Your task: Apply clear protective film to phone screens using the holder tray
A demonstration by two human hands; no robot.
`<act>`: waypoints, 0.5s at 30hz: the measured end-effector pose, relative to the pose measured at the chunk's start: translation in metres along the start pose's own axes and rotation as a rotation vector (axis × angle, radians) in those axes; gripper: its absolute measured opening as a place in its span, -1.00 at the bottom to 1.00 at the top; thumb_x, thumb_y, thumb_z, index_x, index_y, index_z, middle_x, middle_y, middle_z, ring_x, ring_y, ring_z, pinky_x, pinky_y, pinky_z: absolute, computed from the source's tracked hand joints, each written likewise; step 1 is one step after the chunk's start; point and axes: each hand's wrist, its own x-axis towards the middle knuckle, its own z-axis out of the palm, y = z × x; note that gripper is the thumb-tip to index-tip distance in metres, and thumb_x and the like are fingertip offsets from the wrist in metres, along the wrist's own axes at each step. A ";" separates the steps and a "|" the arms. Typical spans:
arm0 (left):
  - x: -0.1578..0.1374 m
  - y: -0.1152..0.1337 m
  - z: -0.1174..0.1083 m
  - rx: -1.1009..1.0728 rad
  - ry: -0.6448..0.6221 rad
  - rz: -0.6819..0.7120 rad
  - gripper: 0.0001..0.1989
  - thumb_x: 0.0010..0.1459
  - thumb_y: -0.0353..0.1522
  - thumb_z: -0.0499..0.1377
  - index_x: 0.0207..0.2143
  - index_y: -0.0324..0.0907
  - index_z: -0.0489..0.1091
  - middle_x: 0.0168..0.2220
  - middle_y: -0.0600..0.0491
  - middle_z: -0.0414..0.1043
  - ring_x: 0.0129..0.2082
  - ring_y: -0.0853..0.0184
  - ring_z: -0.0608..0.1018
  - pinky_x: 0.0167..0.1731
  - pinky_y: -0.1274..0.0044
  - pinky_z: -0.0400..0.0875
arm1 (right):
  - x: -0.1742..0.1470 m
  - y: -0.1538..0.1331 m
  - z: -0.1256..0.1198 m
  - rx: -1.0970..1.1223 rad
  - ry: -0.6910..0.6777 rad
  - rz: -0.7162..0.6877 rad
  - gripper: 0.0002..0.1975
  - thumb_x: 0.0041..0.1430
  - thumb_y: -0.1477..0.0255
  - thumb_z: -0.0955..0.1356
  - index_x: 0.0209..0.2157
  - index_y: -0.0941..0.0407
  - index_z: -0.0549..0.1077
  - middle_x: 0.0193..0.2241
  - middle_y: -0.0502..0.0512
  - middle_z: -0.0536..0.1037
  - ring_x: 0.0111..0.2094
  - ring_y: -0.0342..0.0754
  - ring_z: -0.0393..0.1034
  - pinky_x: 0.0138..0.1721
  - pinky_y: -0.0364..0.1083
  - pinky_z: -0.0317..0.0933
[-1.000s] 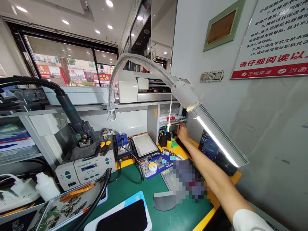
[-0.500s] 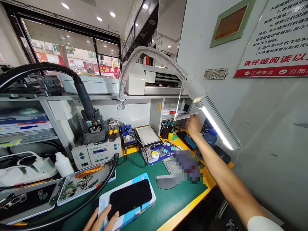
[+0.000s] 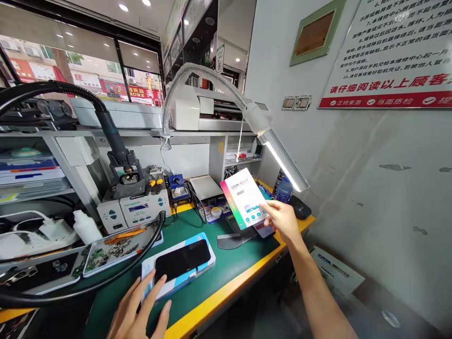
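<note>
A flat white booklet or thin pack (image 3: 243, 197) with a rainbow-coloured left edge and printed lettering is in my right hand (image 3: 280, 219), gripped at its lower right corner, thumb on the front. It is held tilted above the back right of the green mat. My left hand (image 3: 139, 301) is at the near left, fingers spread. Its fingertips are at the left end of a black smartphone (image 3: 181, 259), which lies on a white and blue box (image 3: 208, 263); whether they press on it I cannot tell.
A grey curved tool (image 3: 229, 241) lies on the green mat (image 3: 243, 263). At left are a soldering station (image 3: 136, 212), a tray of small parts (image 3: 116, 252) and a black hose (image 3: 148, 249). A lit lamp (image 3: 282, 157) hangs over the back right, near blue bottles (image 3: 283, 190).
My right hand has come back from the shelf area with the white booklet or pack now in it. My left hand has shifted slightly, fingers more spread. The view has turned right.
</note>
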 end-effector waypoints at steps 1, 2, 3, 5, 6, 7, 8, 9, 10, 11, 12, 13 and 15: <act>0.001 0.003 -0.004 -0.012 -0.007 -0.022 -0.53 0.23 -0.29 0.22 0.19 -0.07 0.36 0.22 -0.10 0.36 0.15 0.00 0.48 0.11 0.23 0.42 | -0.011 0.002 0.001 0.071 -0.073 0.042 -0.50 0.09 0.06 0.46 -0.14 0.20 0.62 -0.46 0.17 0.60 -0.63 -0.04 0.38 -0.71 -0.14 0.09; 0.003 0.005 -0.008 -0.033 -0.001 -0.043 -0.52 0.21 -0.31 0.24 0.19 -0.09 0.37 0.22 -0.12 0.36 0.18 -0.03 0.45 0.15 0.20 0.39 | -0.021 0.003 0.002 0.137 -0.139 0.084 -0.47 0.05 0.04 0.48 -0.13 0.20 0.62 -0.43 0.18 0.61 -0.65 -0.08 0.35 -0.74 -0.16 0.05; 0.004 0.009 -0.012 -0.061 0.018 -0.063 -0.53 0.19 -0.33 0.26 0.17 -0.10 0.39 0.20 -0.13 0.38 0.19 -0.04 0.44 0.18 0.17 0.36 | -0.031 0.003 0.004 0.194 -0.196 0.123 -0.45 0.03 0.03 0.50 -0.13 0.19 0.62 -0.38 0.20 0.63 -0.66 -0.12 0.33 -0.76 -0.18 0.03; 0.007 0.019 -0.024 -0.150 0.078 -0.129 -0.58 0.15 -0.37 0.31 0.08 -0.10 0.46 0.10 -0.11 0.46 0.15 -0.01 0.47 0.20 0.16 0.33 | -0.052 0.001 0.011 0.288 -0.283 0.198 -0.46 0.01 0.03 0.51 -0.12 0.16 0.61 -0.26 0.22 0.64 -0.67 -0.19 0.32 -0.77 -0.22 0.03; 0.010 0.026 -0.030 -0.222 0.094 -0.190 -0.63 0.14 -0.37 0.31 0.03 -0.10 0.49 0.03 -0.09 0.50 0.09 0.03 0.51 0.18 0.19 0.35 | -0.062 0.000 0.015 0.337 -0.322 0.243 -0.47 0.01 0.03 0.52 -0.11 0.15 0.61 -0.21 0.22 0.64 -0.67 -0.22 0.31 -0.78 -0.24 0.02; 0.014 0.035 -0.037 -0.327 0.082 -0.287 -0.68 0.17 -0.34 0.30 0.00 -0.11 0.50 -0.03 -0.07 0.54 0.02 0.08 0.55 0.13 0.23 0.39 | -0.073 -0.001 0.020 0.387 -0.366 0.295 -0.48 0.01 0.05 0.53 -0.11 0.14 0.61 -0.19 0.22 0.63 -0.68 -0.24 0.31 -0.80 -0.26 0.00; 0.019 0.045 -0.043 -0.468 0.030 -0.409 -0.71 0.21 -0.30 0.27 -0.02 -0.13 0.51 -0.07 -0.06 0.56 -0.04 0.12 0.58 0.06 0.28 0.44 | -0.084 -0.003 0.025 0.435 -0.411 0.348 -0.49 0.02 0.07 0.54 -0.11 0.13 0.61 -0.19 0.21 0.63 -0.69 -0.25 0.31 -0.81 -0.27 -0.02; 0.024 0.056 -0.049 -0.653 -0.059 -0.557 -0.68 0.25 -0.23 0.23 0.01 -0.14 0.50 -0.09 -0.07 0.58 -0.08 0.14 0.60 -0.02 0.33 0.49 | -0.095 -0.004 0.030 0.482 -0.457 0.401 -0.51 0.02 0.09 0.55 -0.12 0.12 0.61 -0.18 0.20 0.64 -0.69 -0.27 0.31 -0.81 -0.29 -0.04; 0.031 0.068 -0.054 -0.858 -0.146 -0.692 -0.62 0.26 -0.17 0.21 0.04 -0.17 0.48 -0.09 -0.09 0.60 -0.10 0.13 0.62 -0.08 0.35 0.52 | -0.106 -0.005 0.035 0.519 -0.502 0.445 -0.53 0.02 0.11 0.56 -0.12 0.11 0.61 -0.19 0.19 0.64 -0.70 -0.28 0.31 -0.82 -0.30 -0.05; 0.037 0.080 -0.058 -1.051 -0.212 -0.792 -0.56 0.24 -0.11 0.22 0.04 -0.21 0.49 -0.10 -0.12 0.61 -0.11 0.10 0.63 -0.14 0.37 0.54 | -0.115 -0.005 0.039 0.543 -0.546 0.475 -0.55 0.02 0.12 0.57 -0.13 0.11 0.61 -0.19 0.18 0.64 -0.71 -0.28 0.30 -0.82 -0.30 -0.05; 0.043 0.090 -0.061 -1.200 -0.206 -0.869 -0.50 0.21 -0.07 0.24 0.03 -0.25 0.49 -0.12 -0.14 0.62 -0.13 0.07 0.64 -0.18 0.37 0.55 | -0.124 -0.006 0.043 0.552 -0.586 0.490 -0.56 0.03 0.12 0.57 -0.14 0.11 0.61 -0.20 0.18 0.65 -0.73 -0.29 0.28 -0.82 -0.29 -0.06; 0.048 0.099 -0.062 -1.306 -0.187 -0.934 -0.47 0.16 -0.06 0.28 0.02 -0.26 0.51 -0.11 -0.15 0.63 -0.12 0.05 0.64 -0.17 0.36 0.56 | -0.132 -0.006 0.046 0.556 -0.622 0.495 -0.57 0.04 0.13 0.56 -0.14 0.11 0.61 -0.21 0.18 0.65 -0.75 -0.31 0.25 -0.82 -0.28 -0.08; 0.053 0.111 -0.064 -1.391 -0.140 -1.036 -0.50 0.09 -0.09 0.35 -0.04 -0.25 0.55 -0.12 -0.13 0.64 -0.12 0.02 0.65 -0.15 0.33 0.57 | -0.143 -0.005 0.049 0.558 -0.691 0.493 -0.58 0.06 0.12 0.56 -0.17 0.13 0.62 -0.21 0.19 0.65 -0.78 -0.34 0.17 -0.82 -0.27 -0.15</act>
